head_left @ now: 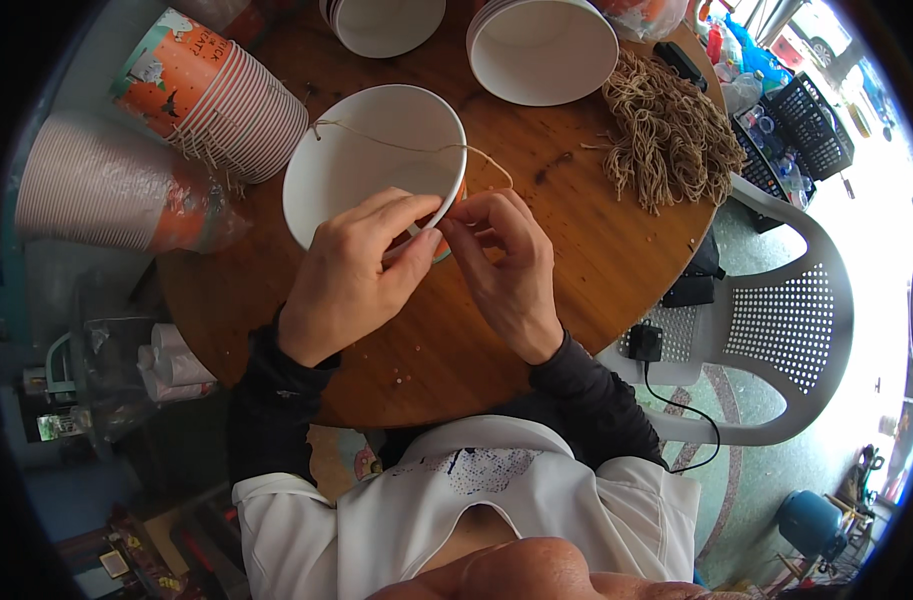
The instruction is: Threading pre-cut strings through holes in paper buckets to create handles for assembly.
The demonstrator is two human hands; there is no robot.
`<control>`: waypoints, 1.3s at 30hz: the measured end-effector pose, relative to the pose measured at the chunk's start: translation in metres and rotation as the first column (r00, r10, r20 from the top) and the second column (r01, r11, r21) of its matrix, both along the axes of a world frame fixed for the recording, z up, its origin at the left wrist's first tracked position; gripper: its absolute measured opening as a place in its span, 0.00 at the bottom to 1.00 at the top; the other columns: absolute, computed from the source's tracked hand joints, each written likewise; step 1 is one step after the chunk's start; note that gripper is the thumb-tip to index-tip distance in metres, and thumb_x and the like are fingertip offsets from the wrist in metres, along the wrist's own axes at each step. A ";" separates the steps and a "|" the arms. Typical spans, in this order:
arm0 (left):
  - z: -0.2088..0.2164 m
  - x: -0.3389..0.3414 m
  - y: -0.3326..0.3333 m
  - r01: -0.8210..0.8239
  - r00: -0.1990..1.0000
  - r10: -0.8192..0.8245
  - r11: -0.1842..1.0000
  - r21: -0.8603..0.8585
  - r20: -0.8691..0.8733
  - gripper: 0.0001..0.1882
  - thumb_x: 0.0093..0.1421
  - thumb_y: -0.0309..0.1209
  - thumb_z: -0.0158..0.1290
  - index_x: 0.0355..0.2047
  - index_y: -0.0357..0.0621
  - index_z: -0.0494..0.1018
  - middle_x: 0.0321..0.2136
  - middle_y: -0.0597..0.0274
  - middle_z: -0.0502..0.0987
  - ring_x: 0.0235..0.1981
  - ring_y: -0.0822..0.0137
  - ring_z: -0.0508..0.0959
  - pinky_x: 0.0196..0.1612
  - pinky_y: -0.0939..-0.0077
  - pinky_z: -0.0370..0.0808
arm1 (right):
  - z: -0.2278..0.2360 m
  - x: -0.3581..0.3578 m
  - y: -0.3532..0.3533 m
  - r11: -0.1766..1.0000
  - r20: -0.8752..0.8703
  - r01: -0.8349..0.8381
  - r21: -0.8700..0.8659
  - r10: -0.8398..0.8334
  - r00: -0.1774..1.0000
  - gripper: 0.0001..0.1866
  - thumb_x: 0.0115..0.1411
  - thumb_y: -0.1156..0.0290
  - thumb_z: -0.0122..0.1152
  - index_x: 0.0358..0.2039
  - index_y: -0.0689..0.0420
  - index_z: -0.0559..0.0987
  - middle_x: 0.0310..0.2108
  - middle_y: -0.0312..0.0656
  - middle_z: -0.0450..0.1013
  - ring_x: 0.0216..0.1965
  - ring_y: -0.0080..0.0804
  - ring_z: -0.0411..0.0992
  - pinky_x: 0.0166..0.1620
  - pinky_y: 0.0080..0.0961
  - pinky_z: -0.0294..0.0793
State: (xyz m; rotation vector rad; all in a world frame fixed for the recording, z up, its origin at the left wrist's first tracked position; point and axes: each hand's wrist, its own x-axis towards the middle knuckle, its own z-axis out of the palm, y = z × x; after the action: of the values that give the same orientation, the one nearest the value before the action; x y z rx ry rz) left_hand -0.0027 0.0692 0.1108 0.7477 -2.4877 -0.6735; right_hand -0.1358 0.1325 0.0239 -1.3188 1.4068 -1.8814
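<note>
A paper bucket (pixel 361 150), white inside with orange on its outer wall, rests tilted on the round wooden table (pixel 616 250) with its mouth toward me. A thin tan string (pixel 491 162) is fastened at the far left of its rim and runs loosely across the mouth to the near right side. My left hand (pixel 351 275) is closed on the near right rim, thumb outside and fingers over the edge. Right beside it, my right hand (pixel 506 265) pinches at the rim where the string comes down. The string's end is hidden between the fingertips.
Nested orange buckets with strings (pixel 236 110) lie at the left, beside a plastic-wrapped stack (pixel 106 185). More white-lined buckets (pixel 543 55) stand at the far side. A heap of tan strings (pixel 671 130) lies far right. A grey plastic chair (pixel 826 300) stands right of the table.
</note>
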 end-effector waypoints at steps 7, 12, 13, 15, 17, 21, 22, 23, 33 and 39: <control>0.007 0.005 -0.025 0.106 0.992 -0.117 0.978 0.181 0.054 0.07 0.60 0.21 0.51 0.39 0.33 0.75 0.33 0.53 0.78 0.32 0.62 0.79 0.36 0.73 0.75 | 0.004 -0.001 0.004 1.000 -0.085 -0.010 -0.005 0.010 0.996 0.06 0.56 0.79 0.63 0.34 0.61 0.75 0.32 0.42 0.70 0.28 0.32 0.74 0.30 0.24 0.74; 0.002 0.006 -0.032 0.130 0.984 -0.146 0.979 0.160 0.097 0.07 0.57 0.22 0.53 0.36 0.35 0.75 0.32 0.51 0.79 0.32 0.54 0.80 0.36 0.68 0.75 | 0.009 -0.009 0.008 1.000 -0.358 0.001 0.015 0.004 0.934 0.11 0.53 0.81 0.62 0.38 0.60 0.75 0.35 0.44 0.70 0.36 0.40 0.74 0.36 0.30 0.75; 0.000 0.005 -0.030 0.147 0.985 -0.154 0.985 0.095 0.073 0.06 0.57 0.22 0.53 0.35 0.35 0.75 0.31 0.51 0.78 0.32 0.52 0.79 0.36 0.66 0.75 | 0.011 -0.016 0.009 0.999 -0.565 0.046 -0.009 -0.043 0.824 0.14 0.51 0.82 0.61 0.40 0.60 0.75 0.38 0.45 0.70 0.40 0.43 0.73 0.39 0.33 0.75; -0.003 0.004 -0.028 0.165 0.986 -0.167 0.986 0.037 0.032 0.04 0.55 0.21 0.53 0.32 0.36 0.74 0.30 0.51 0.77 0.32 0.49 0.78 0.35 0.63 0.74 | 0.015 -0.030 -0.001 0.980 -0.683 0.154 -0.125 -0.198 0.703 0.20 0.49 0.81 0.60 0.45 0.59 0.73 0.44 0.47 0.69 0.47 0.48 0.70 0.45 0.37 0.73; -0.001 0.006 -0.027 0.206 0.978 -0.207 0.978 0.021 0.040 0.04 0.55 0.22 0.53 0.32 0.37 0.75 0.30 0.52 0.77 0.33 0.50 0.78 0.36 0.62 0.74 | 0.021 -0.041 -0.015 0.963 -0.679 0.187 -0.197 -0.271 0.682 0.22 0.49 0.79 0.62 0.47 0.59 0.73 0.52 0.50 0.67 0.51 0.50 0.69 0.50 0.38 0.72; -0.001 0.011 -0.024 0.308 0.951 -0.307 0.951 -0.037 0.044 0.07 0.53 0.22 0.54 0.34 0.40 0.77 0.32 0.53 0.77 0.35 0.51 0.78 0.38 0.62 0.75 | 0.044 -0.045 -0.032 0.960 -0.618 -0.033 -0.277 -0.152 0.772 0.19 0.48 0.79 0.63 0.44 0.59 0.75 0.47 0.48 0.72 0.48 0.48 0.71 0.55 0.39 0.70; -0.002 0.014 -0.023 0.338 0.941 -0.336 0.939 -0.059 0.052 0.07 0.53 0.22 0.54 0.34 0.41 0.77 0.32 0.54 0.78 0.35 0.52 0.78 0.39 0.62 0.76 | 0.049 -0.044 -0.036 0.949 -0.625 -0.161 -0.271 -0.046 0.779 0.18 0.48 0.79 0.63 0.42 0.59 0.76 0.42 0.47 0.74 0.45 0.47 0.73 0.55 0.40 0.70; -0.002 0.018 -0.023 0.325 0.943 -0.315 0.940 -0.099 0.105 0.07 0.53 0.24 0.55 0.33 0.42 0.77 0.32 0.54 0.78 0.35 0.53 0.79 0.39 0.63 0.76 | 0.054 -0.040 -0.037 0.936 -0.627 -0.249 -0.247 0.041 0.778 0.16 0.48 0.79 0.62 0.41 0.59 0.77 0.34 0.44 0.76 0.38 0.46 0.74 0.55 0.40 0.71; 0.010 0.030 -0.024 0.415 0.886 -0.342 0.886 -0.208 0.312 0.06 0.53 0.31 0.53 0.28 0.43 0.76 0.33 0.56 0.78 0.37 0.55 0.78 0.43 0.63 0.75 | 0.063 -0.026 -0.033 0.831 -0.790 -0.319 -0.457 -0.214 0.575 0.19 0.45 0.73 0.62 0.42 0.58 0.78 0.46 0.43 0.75 0.49 0.42 0.74 0.50 0.42 0.75; 0.013 0.034 -0.036 0.453 0.888 -0.405 0.853 -0.261 0.218 0.05 0.50 0.28 0.55 0.28 0.41 0.74 0.29 0.56 0.76 0.32 0.53 0.77 0.37 0.63 0.76 | 0.071 -0.025 -0.023 0.878 -0.849 -0.216 -0.427 -0.307 0.429 0.17 0.46 0.71 0.65 0.38 0.60 0.77 0.31 0.38 0.75 0.35 0.35 0.75 0.42 0.36 0.73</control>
State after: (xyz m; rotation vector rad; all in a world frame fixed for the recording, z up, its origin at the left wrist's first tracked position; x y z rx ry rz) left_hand 0.0317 0.0336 0.1242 0.1235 -2.8455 -0.3624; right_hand -0.1606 0.1093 0.0944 -2.9213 1.3953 -1.5807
